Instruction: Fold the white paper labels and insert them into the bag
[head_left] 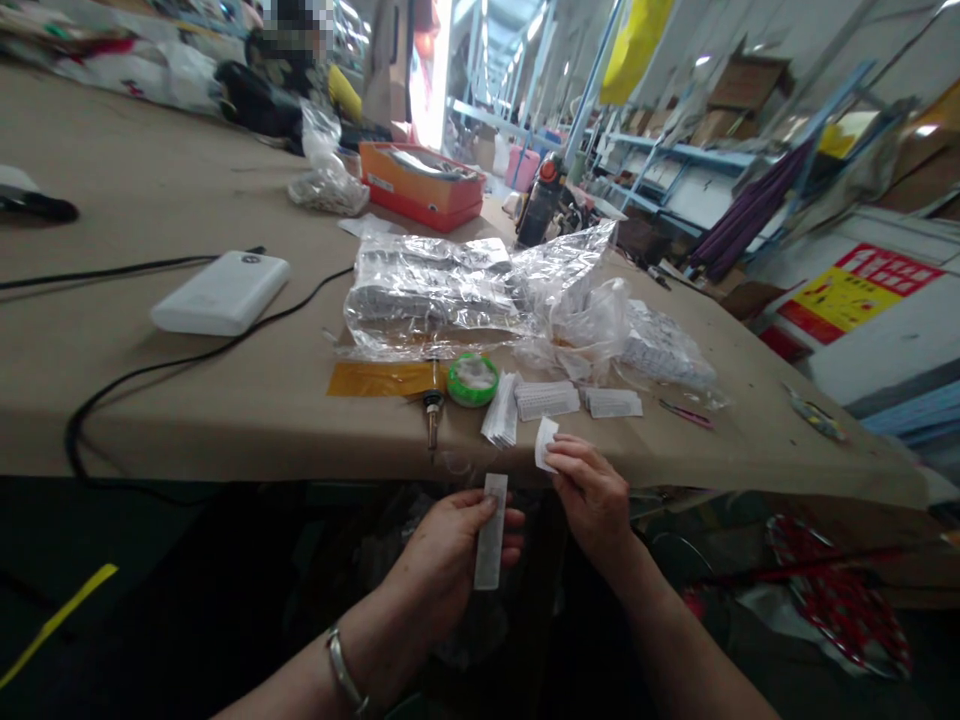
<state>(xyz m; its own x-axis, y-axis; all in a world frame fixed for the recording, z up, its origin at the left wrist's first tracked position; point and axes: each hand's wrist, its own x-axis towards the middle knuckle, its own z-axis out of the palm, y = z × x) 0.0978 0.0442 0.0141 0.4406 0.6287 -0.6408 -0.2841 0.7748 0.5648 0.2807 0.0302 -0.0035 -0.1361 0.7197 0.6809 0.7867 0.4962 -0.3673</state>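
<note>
My left hand [450, 550] is closed around a narrow white strip [491, 535], the thumb pressing on its upper part; small print on it is too fine to read. Between the fingertips of my right hand [592, 490] is a small white label [546, 443], held at the table's front edge. Just beyond lie a fanned pile of white strips [501, 410] and two flat stacks of printed white labels, a wider stack [547, 399] and a smaller stack [613, 403]. Left of them sit a round green container [472, 380] with whitish contents and a dark pen-like tool [432, 415].
Clear plastic bags [442, 290] spread behind the labels. Pink tweezers [686, 413] lie to the right. A white power bank [221, 293] and a black cable [150, 370] are on the left. An orange box [424, 187] stands farther back; a person is at the table's far side.
</note>
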